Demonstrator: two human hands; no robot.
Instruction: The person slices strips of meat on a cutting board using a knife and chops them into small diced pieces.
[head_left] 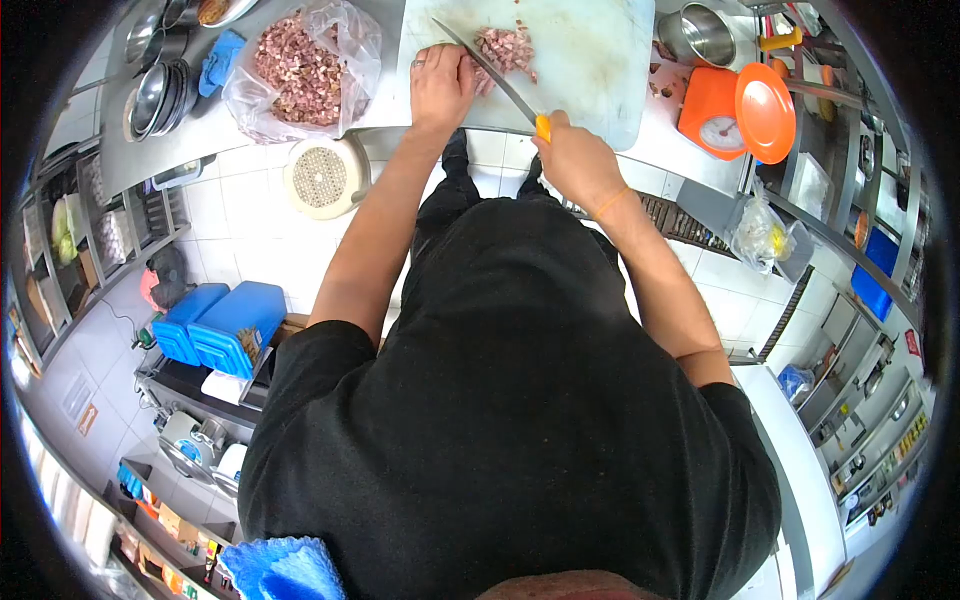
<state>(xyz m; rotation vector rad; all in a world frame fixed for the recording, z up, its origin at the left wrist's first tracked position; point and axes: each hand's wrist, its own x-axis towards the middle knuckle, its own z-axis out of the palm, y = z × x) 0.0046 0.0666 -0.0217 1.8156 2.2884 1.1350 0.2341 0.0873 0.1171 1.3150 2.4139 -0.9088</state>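
Observation:
My right hand (580,165) is closed around the yellow handle of a kitchen knife (502,85). The blade slants up and left across the white cutting board (585,70). A small heap of chopped pinkish meat (507,50) lies against the blade's right side. Just left of the blade, my left hand (442,85) rests on the board with fingers bent and drawn together; whatever is under them is hidden. Further left, a clear plastic bag (358,45) stands open, full of diced meat (300,75).
Right of the board are a metal pot (700,36), an orange kitchen scale (712,110) and an orange plate (766,112). A blue cloth (220,62) and stacked metal bowls (160,98) sit at the left. Below the counter edge is a round cream-coloured perforated object (320,178).

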